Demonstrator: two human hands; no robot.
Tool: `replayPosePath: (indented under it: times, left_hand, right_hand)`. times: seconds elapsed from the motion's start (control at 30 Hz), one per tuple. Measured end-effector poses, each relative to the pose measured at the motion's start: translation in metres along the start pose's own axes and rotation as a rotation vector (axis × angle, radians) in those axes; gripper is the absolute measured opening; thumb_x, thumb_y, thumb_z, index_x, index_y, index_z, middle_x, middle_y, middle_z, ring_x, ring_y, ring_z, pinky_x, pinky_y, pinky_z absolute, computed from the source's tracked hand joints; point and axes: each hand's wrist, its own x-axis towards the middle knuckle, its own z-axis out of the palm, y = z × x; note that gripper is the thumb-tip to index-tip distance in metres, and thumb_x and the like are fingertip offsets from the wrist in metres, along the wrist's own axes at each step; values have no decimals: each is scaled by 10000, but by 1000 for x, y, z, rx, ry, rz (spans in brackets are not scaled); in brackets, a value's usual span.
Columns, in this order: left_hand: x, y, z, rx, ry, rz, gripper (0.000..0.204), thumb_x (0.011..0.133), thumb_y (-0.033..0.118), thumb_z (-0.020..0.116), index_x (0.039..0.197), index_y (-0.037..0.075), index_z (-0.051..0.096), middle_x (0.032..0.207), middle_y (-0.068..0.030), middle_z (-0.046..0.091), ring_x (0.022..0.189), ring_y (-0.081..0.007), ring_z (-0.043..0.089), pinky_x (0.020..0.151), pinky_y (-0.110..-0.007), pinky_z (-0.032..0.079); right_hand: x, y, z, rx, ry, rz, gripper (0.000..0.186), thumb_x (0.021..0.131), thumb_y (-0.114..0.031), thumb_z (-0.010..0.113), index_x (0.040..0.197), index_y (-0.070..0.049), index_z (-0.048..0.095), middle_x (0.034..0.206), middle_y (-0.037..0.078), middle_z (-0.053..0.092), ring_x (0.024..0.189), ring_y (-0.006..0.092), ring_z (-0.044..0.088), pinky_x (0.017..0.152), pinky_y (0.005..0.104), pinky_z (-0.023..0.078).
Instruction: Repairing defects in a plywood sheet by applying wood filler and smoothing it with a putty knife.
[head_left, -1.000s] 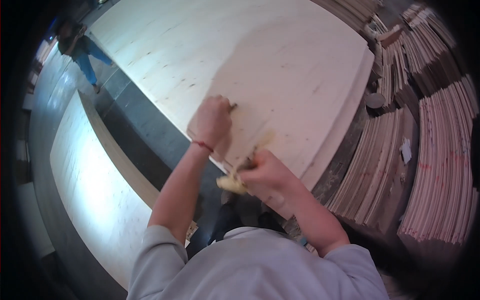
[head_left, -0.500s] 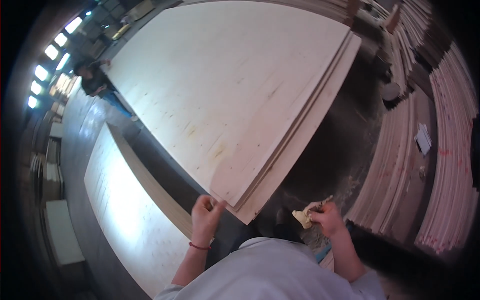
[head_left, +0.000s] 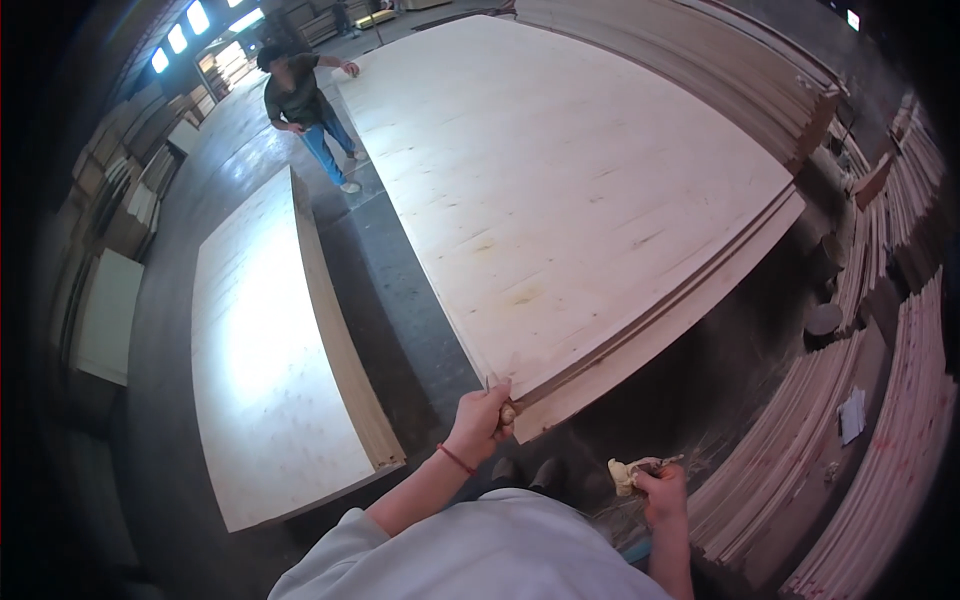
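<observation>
A large pale plywood sheet (head_left: pixel 560 200) lies on top of a stack, with scattered dark streaks and two yellowish patches on its face. My left hand (head_left: pixel 482 418) is closed on the near corner of that sheet, thumb on top and fingers curled at the edge. Off to the right of the corner, my right hand (head_left: pixel 665 492) is closed around a thin tool (head_left: pixel 668 461), whose exact kind I cannot make out. A pale yellow, putty-like lump (head_left: pixel 622 476) sits at the tool's left end, apart from the sheet.
Left of the sheet stands a lower plywood stack (head_left: pixel 265 350), with a strip of dark floor (head_left: pixel 390 310) between. At the far left edge a person (head_left: pixel 305 105) has one hand on the sheet. Layered veneer stacks (head_left: pixel 780 450) line the right side. More boards (head_left: pixel 690 70) are behind.
The view has swung, so the sheet sits farther right and the other person shows more fully. My left hand has closed on the sheet's corner. The right still holds the tool and lump.
</observation>
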Motion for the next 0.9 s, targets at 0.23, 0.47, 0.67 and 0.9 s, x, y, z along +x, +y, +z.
replayPosePath:
  times: [0.23, 0.47, 0.67, 0.9]
  left_hand:
    - [17, 9, -15, -379, -342, -144, 235, 993, 291, 685, 920, 116, 547, 654, 28, 462, 444, -61, 320, 396, -259, 249]
    - [13, 38, -25, 90, -548, 115, 242, 950, 280, 718, 907, 57, 636, 639, 34, 506, 473, -67, 388, 421, -272, 277]
    - [0, 34, -54, 346, -444, 224, 347, 920, 325, 738, 766, 21, 674, 648, 22, 543, 547, -57, 442, 486, -257, 328]
    - [-11, 47, -157, 193, -299, 139, 261, 882, 128, 722, 658, 50, 612, 611, 28, 526, 500, -65, 453, 451, -241, 301]
  right_hand:
    - [-7, -4, 12, 107, 54, 6, 135, 841, 62, 688, 968, 24, 716, 912, 76, 722, 792, 181, 695, 732, 330, 563]
    - [-27, -34, 59, -116, 216, -139, 137, 829, 99, 656, 937, 42, 717, 913, 73, 716, 833, 184, 687, 791, 341, 561]
    - [-26, -75, 114, -305, 116, -334, 239, 765, 169, 595, 900, -5, 688, 1052, 66, 696, 940, 157, 648, 820, 285, 541]
    - [10, -94, 53, -228, 238, -267, 270, 787, 105, 586, 1006, 23, 721, 1094, 94, 724, 961, 167, 678, 868, 303, 542]
